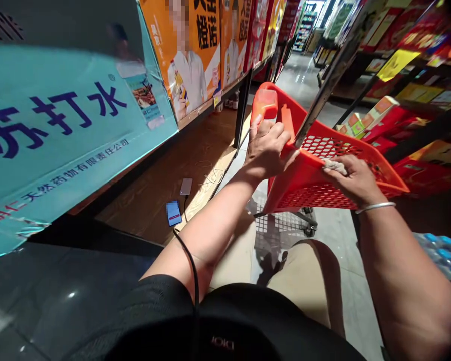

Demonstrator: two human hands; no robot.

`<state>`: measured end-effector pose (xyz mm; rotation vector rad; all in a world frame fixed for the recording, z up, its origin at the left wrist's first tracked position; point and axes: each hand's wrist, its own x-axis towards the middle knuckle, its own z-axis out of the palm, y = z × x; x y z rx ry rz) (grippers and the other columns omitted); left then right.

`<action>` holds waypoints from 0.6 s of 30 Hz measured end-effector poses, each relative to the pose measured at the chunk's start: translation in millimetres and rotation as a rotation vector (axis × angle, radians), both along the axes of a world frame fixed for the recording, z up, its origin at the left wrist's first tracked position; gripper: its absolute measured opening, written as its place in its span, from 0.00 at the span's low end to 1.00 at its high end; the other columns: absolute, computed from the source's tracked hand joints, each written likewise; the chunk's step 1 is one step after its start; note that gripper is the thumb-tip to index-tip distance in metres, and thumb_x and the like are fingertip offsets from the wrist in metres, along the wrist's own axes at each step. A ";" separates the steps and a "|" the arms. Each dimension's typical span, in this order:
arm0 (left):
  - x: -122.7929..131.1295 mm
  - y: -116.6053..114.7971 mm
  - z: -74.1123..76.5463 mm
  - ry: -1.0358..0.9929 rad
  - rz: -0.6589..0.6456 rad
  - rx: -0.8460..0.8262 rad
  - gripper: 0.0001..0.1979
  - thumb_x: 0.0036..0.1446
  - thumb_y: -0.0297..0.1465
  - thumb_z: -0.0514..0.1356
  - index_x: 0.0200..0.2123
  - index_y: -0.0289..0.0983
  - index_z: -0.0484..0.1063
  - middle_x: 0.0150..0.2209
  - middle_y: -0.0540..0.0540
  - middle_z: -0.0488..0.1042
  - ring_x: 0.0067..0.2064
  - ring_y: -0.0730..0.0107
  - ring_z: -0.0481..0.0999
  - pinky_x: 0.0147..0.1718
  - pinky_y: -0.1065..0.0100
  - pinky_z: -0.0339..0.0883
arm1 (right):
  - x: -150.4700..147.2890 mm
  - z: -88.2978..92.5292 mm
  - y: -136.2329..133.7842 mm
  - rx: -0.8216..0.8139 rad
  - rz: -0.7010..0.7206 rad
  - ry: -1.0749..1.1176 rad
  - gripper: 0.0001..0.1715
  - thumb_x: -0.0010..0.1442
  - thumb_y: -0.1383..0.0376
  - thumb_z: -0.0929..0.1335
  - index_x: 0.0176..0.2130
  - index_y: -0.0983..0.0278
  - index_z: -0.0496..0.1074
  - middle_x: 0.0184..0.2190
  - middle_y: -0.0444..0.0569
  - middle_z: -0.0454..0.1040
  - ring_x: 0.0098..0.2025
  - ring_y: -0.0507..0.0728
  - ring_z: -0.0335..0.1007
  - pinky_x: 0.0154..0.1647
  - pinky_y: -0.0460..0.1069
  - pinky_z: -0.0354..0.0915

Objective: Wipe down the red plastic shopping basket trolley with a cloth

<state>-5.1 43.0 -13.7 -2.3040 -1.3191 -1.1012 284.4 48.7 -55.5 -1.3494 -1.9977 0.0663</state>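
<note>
A red plastic shopping basket [296, 175] with perforated sides stands tilted in front of me on a wheeled metal frame. My left hand [266, 145] is closed around the orange-red plastic handle [263, 103] at the basket's left side. A crumpled whitish cloth [334, 167] is in my right hand [355, 178], pressed on the basket's near rim. A worn metal bar [328, 75] rises at a slant from beside the basket's left corner. The fingertips of my left hand are partly hidden.
Blue-green cartons [78, 150] and orange cartons [193, 65] line the left shelf. A lit phone [173, 213] and a white power bank [186, 186] with cables lie on the wooden lower shelf. Shrink-wrapped bottles [443, 253] and shelves of red boxes [417, 165] are on the right.
</note>
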 end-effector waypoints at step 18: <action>-26.7 -15.3 1.4 -0.023 0.072 0.016 0.20 0.64 0.52 0.58 0.43 0.43 0.77 0.44 0.46 0.77 0.58 0.57 0.67 0.73 0.48 0.31 | 25.5 -21.3 -10.9 0.196 0.032 -0.149 0.16 0.60 0.50 0.66 0.40 0.57 0.75 0.35 0.55 0.78 0.39 0.62 0.72 0.44 0.57 0.65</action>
